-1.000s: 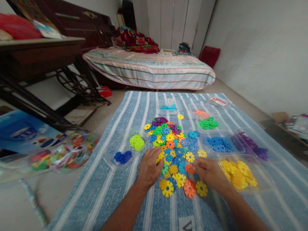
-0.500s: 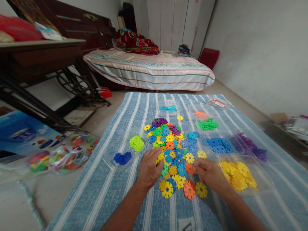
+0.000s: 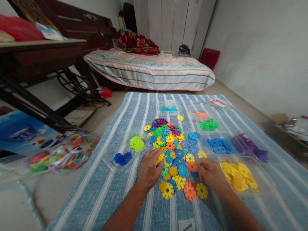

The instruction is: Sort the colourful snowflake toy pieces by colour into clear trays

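A mixed pile of notched plastic snowflake discs (image 3: 178, 154) lies on the striped cloth between my hands. My left hand (image 3: 150, 168) rests at the pile's left edge, its fingers loosely curved and apart over a yellow disc (image 3: 159, 158). At the right side, my right hand (image 3: 208, 171) pinches the edge of an orange disc (image 3: 191, 166). Part of a blue disc (image 3: 194, 174) shows just under that one. Nearer to me lie a large orange disc (image 3: 190, 191) and a yellow disc (image 3: 201, 191).
Clear trays of sorted discs surround the pile: yellow (image 3: 239, 176), blue (image 3: 220, 146), purple (image 3: 252, 147), green (image 3: 208, 124) and light blue (image 3: 168, 108). A left tray (image 3: 109, 162) holds lime and dark blue ones. Beyond the table stands a bed (image 3: 154, 72).
My right hand has shifted slightly to the right, with the orange disc tilting at its fingertips. A blue disc now shows beneath it. My left hand stays in place.
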`<state>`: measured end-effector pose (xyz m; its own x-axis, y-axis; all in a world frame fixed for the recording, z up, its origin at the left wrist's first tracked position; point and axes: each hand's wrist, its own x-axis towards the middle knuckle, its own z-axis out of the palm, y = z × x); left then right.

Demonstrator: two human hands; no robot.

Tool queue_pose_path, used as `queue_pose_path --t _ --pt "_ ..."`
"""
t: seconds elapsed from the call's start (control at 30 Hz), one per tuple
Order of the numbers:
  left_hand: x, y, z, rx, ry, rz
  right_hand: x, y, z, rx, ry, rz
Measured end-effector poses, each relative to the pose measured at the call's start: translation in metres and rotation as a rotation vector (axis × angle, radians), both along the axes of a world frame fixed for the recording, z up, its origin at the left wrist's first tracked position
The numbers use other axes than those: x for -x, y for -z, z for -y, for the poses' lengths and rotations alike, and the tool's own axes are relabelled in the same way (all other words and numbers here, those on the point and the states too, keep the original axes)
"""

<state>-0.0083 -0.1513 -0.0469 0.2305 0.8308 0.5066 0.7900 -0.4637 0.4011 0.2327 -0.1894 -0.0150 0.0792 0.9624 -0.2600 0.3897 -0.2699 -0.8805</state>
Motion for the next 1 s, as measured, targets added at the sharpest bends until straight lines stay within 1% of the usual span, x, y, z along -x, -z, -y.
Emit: queue_pose_path --t 0.17,0.37,0.5,0.6,0.7,0.77,0.8,0.87,0.9,1.0 --pt "0.0 0.001 0.0 0.007 -0.004 0.001 0.002 -0.003 -0.001 0.017 -0.024 0.085" --pt "0.001 -0.002 0.0 -0.011 -0.003 -0.001 0.002 0.0 -0.001 0.01 -0.118 0.079" --pt "0.002 -0.002 0.0 -0.015 0.0 -0.01 0.0 0.001 0.001 -0.006 -0.192 0.101" --pt "0.002 -0.001 -0.001 -0.02 -0.005 -0.015 -0.002 0.002 0.002 -0.048 -0.272 0.177" --pt "0.002 0.0 -0.001 -0.025 -0.007 -0.017 -0.004 0.0 -0.001 -0.09 -0.346 0.305" --pt "0.002 0.0 -0.001 -0.025 -0.005 -0.022 -0.007 -0.009 -0.013 -0.132 -0.377 0.38" --pt "0.002 0.0 -0.001 -0.025 -0.003 -0.025 -0.01 -0.016 -0.023 -0.175 -0.375 0.414" --pt "0.003 0.0 -0.001 -0.027 0.0 -0.031 -0.016 -0.037 -0.053 -0.285 -0.32 0.471" --pt "0.003 0.0 -0.001 -0.029 0.001 -0.033 -0.021 -0.05 -0.071 -0.359 -0.245 0.521" --pt "0.003 0.0 -0.001 -0.033 -0.002 -0.033 -0.036 -0.088 -0.126 -0.453 -0.009 0.605"
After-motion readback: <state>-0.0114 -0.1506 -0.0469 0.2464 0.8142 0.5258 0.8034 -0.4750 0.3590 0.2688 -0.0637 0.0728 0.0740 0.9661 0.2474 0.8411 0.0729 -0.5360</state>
